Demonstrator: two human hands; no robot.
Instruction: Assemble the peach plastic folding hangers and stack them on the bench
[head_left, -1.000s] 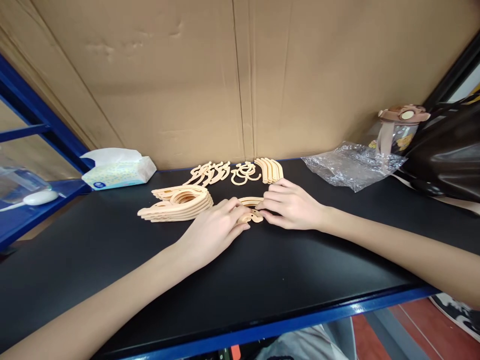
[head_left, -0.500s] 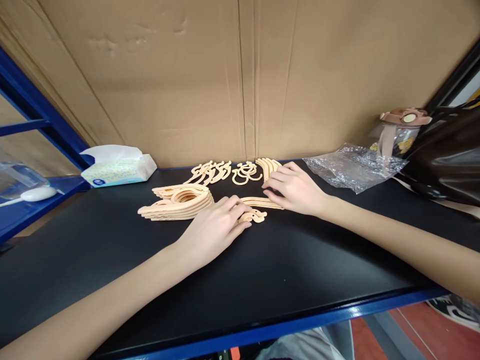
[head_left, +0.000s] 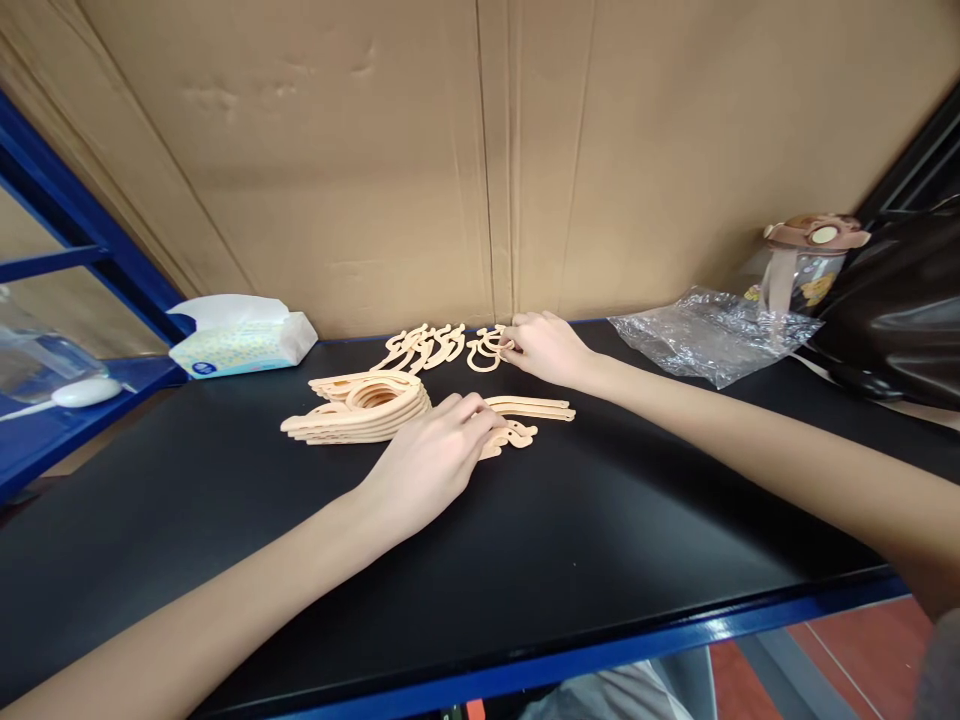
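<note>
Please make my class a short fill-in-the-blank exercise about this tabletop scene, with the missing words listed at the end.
The hand at the hooks is the person's ____ one (left or right).
Counting the other hand, ____ hands show.
The tabletop is coloured ____.
The tissue pack lies nearer the tabletop's ____ end than its right.
Missing words: right; two; black; left.

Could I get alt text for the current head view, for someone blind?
A person's left hand is on pale curved pieces on a black table, while the right hand is at hooked pieces farther back. A pale stack lies beside the left hand; a tissue pack and clear plastic sit at either side.
</note>
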